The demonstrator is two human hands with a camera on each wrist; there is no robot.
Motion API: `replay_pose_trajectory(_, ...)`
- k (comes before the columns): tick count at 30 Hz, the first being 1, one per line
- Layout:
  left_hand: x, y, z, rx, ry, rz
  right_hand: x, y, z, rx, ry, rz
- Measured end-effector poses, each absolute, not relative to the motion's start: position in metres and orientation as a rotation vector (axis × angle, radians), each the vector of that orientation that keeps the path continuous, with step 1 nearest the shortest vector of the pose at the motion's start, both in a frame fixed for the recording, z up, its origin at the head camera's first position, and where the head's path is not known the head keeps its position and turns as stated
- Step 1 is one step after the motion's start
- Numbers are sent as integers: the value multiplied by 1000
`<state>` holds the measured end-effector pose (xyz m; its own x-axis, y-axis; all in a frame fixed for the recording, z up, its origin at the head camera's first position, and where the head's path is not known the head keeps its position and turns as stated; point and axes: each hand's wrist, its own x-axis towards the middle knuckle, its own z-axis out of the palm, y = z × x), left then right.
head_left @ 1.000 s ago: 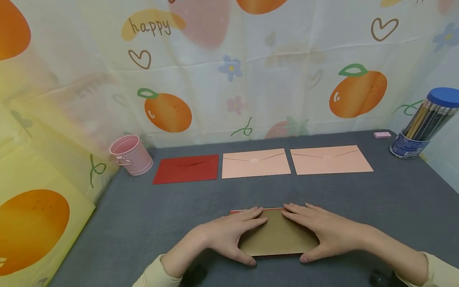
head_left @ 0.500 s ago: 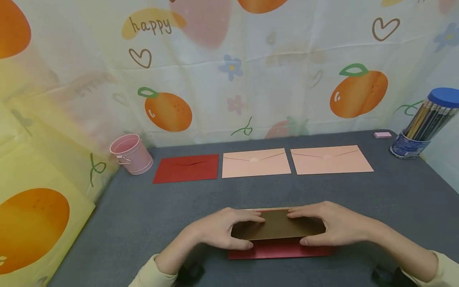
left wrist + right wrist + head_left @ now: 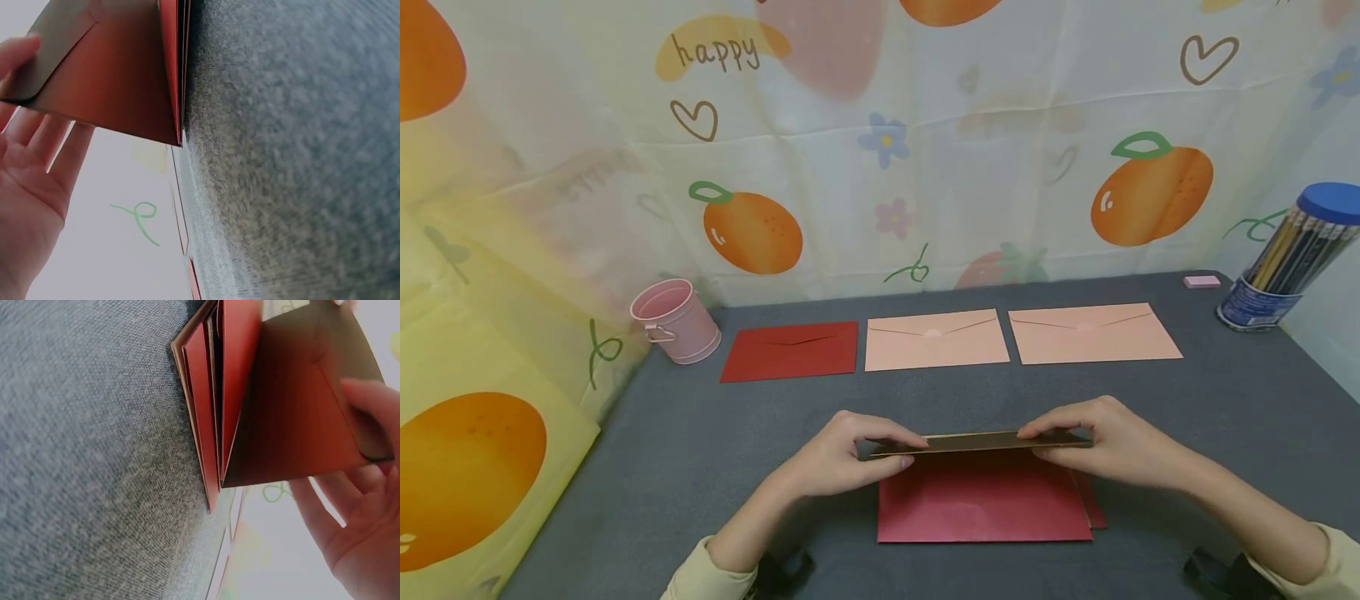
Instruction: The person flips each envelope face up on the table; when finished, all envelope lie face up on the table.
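A gold-brown envelope point(image 3: 977, 442) is held between both hands, tilted up so that the head view sees it almost edge-on. My left hand point(image 3: 842, 458) pinches its left end; the thumb lies on the flap side in the left wrist view. At the other end, my right hand point(image 3: 1112, 442) pinches it the same way, thumb towards me. Below lies a stack of envelopes with a red envelope point(image 3: 981, 504) on top and another red corner point(image 3: 1092, 504) sticking out at the right. In the right wrist view the brown envelope's point(image 3: 287, 419) lower edge meets the stack.
Along the back of the grey table lie a red envelope point(image 3: 790, 352) and two pale pink envelopes, one in the middle point(image 3: 937, 346) and one at right point(image 3: 1093, 340). A pink bucket point(image 3: 677, 323) stands back left. Back right are a pencil tub point(image 3: 1262, 296) and a pink eraser point(image 3: 1201, 282).
The brown envelope lay flat under both hands. Its near edge has risen and swung away from me, uncovering the red envelope beneath. Both hands have moved up and apart with it.
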<state>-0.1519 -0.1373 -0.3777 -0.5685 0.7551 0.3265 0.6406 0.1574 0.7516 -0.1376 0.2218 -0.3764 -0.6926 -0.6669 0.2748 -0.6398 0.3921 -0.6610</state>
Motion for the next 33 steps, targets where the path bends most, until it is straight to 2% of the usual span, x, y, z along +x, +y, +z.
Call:
replay_pose_trajectory(4,-154,-137,-379,1368,2357,1466,-138,219,-376,-1219,2699,-1278)
replay_pose_trajectory(11,-144,-132,-355,1323,2441,1531,-137,215,-373,-1125,2814,-1354)
replay_pose_trajectory(17,-151,-139,-372,1201,2454,1566,-135,211,-370,-1026,2757,-1417)
replay_pose_trajectory(33,-149,-157,-377,1055,2475,1575,-137,212,-373,-923,2730,-1357)
